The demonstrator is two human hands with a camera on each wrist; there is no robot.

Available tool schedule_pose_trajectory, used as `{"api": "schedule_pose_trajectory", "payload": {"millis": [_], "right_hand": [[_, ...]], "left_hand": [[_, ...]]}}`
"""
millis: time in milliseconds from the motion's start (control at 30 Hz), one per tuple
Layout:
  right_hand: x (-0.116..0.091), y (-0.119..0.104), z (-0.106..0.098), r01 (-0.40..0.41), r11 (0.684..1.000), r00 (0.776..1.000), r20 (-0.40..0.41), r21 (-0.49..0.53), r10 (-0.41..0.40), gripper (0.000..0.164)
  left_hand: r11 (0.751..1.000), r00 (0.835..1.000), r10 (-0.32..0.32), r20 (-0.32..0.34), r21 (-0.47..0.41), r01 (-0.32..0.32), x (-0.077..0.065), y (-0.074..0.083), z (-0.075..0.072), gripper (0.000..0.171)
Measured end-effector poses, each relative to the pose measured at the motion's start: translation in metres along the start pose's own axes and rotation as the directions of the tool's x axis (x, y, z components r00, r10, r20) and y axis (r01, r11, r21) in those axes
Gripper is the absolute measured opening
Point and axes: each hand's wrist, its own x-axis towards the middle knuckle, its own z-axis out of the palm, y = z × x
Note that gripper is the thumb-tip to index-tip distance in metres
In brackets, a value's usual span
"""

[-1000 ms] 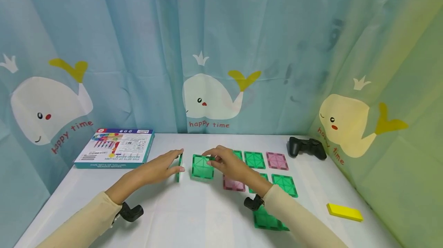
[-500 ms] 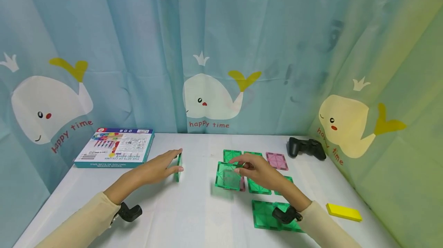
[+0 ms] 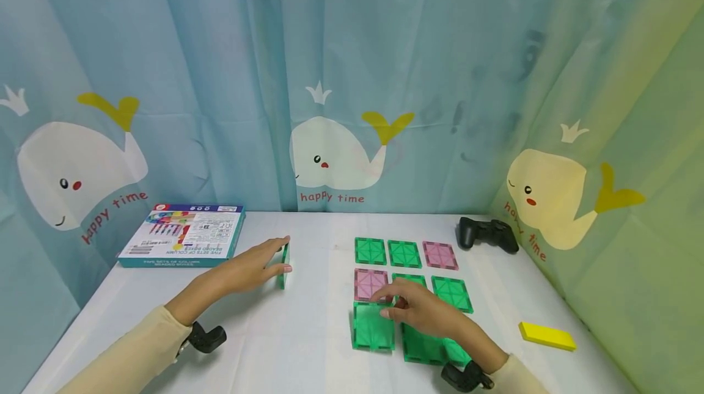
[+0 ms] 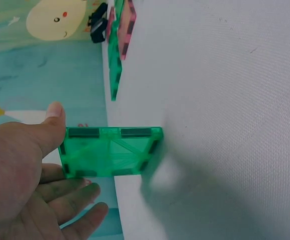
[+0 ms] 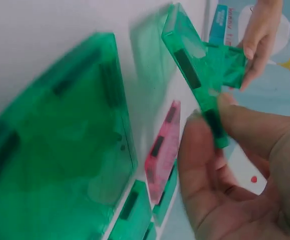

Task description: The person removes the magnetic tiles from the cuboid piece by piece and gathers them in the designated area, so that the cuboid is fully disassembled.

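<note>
My left hand (image 3: 252, 269) pinches a green square magnetic tile (image 4: 109, 152) between thumb and fingers. It stands on edge left of the table's middle. My right hand (image 3: 423, 310) pinches another green magnetic tile (image 3: 373, 328) by its far right corner. In the right wrist view this tile is tilted, with a gap to the table. Just beyond it lies a pink tile (image 3: 370, 284). Green tiles (image 3: 423, 345) lie to its right, partly hidden under my right hand and forearm. Behind them are more flat tiles, including a green one (image 3: 453, 294) and a pink one (image 3: 440, 256).
A flat printed box (image 3: 184, 236) lies at the back left. A black game controller (image 3: 487, 235) sits at the back right, and a yellow block (image 3: 547, 336) near the right edge. A whale-print curtain (image 3: 352, 76) hangs behind the white table (image 3: 308, 345).
My right hand has carried its green tile rightward and toward me, from beside the left hand to in front of the pink tile. The left hand has barely moved.
</note>
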Motion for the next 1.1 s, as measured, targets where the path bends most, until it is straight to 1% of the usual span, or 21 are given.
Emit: {"api": "schedule_pose_trajectory", "payload": {"millis": [133,233,367,500,600,767,833,933,1033,1100], "right_hand": [[-0.001,-0.003,0.011,-0.007,0.994,1.000,-0.018,-0.105,0.005,0.027],[-0.002,-0.004,0.019,-0.024,0.983,0.999,-0.030,-0.183,0.019,0.025],[-0.001,-0.004,0.027,-0.066,0.970,0.997,-0.040,-0.233,0.059,0.022],[0.000,-0.006,0.030,-0.093,0.960,0.995,-0.055,-0.265,0.081,0.021],[0.001,-0.007,0.030,-0.092,0.952,0.995,-0.062,-0.293,0.077,0.020],[0.004,-0.011,0.028,-0.060,0.937,0.997,-0.063,-0.344,0.041,0.021],[0.007,-0.013,0.027,-0.051,0.932,0.998,-0.061,-0.358,0.031,0.023],[0.016,-0.018,0.025,-0.055,0.931,0.998,-0.057,-0.360,0.037,0.025],[0.031,-0.023,0.024,-0.051,0.936,0.998,-0.055,-0.347,0.034,0.028],[0.043,-0.026,0.023,-0.041,0.948,0.998,-0.051,-0.316,0.027,0.033]], "left_hand": [[1.000,1.000,-0.001,-0.002,0.000,0.001,0.000,-0.001,0.000,0.079],[1.000,1.000,-0.001,-0.003,-0.001,0.001,0.000,-0.001,0.000,0.080],[1.000,1.000,-0.002,-0.003,-0.002,0.002,0.000,-0.002,0.000,0.079],[1.000,1.000,-0.003,-0.004,0.002,0.003,0.001,-0.002,0.000,0.080],[1.000,1.000,-0.002,-0.005,0.000,0.002,0.001,-0.002,-0.001,0.080],[1.000,1.000,0.000,-0.005,-0.003,0.000,0.000,-0.001,-0.001,0.081],[1.000,1.000,0.000,-0.003,-0.003,0.000,0.000,-0.001,-0.001,0.081],[1.000,1.000,-0.002,0.002,-0.001,0.002,0.001,-0.001,-0.001,0.081],[1.000,1.000,-0.005,0.005,0.001,0.005,0.001,-0.002,0.000,0.081],[1.000,1.000,-0.007,0.005,0.000,0.007,0.001,-0.002,0.000,0.081]]}}
